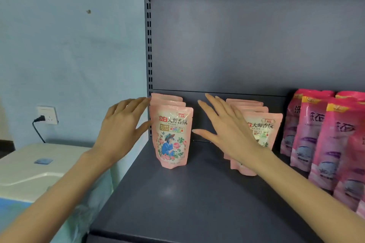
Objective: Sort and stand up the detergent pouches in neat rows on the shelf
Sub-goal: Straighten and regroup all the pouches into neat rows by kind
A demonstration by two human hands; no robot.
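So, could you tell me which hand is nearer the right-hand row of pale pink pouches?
Right. The right hand is spread in front of the right-hand row, covering its left part; the left hand is at the left edge of the left-hand row, further away.

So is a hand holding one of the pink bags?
No, nothing is held. The left hand lies open beside the left row of pale pink bags; the right hand is open in front of the second row.

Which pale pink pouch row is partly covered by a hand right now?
The right-hand pale pink row, beside the magenta pouches: the right hand spreads before it. The left row shows its front fully.
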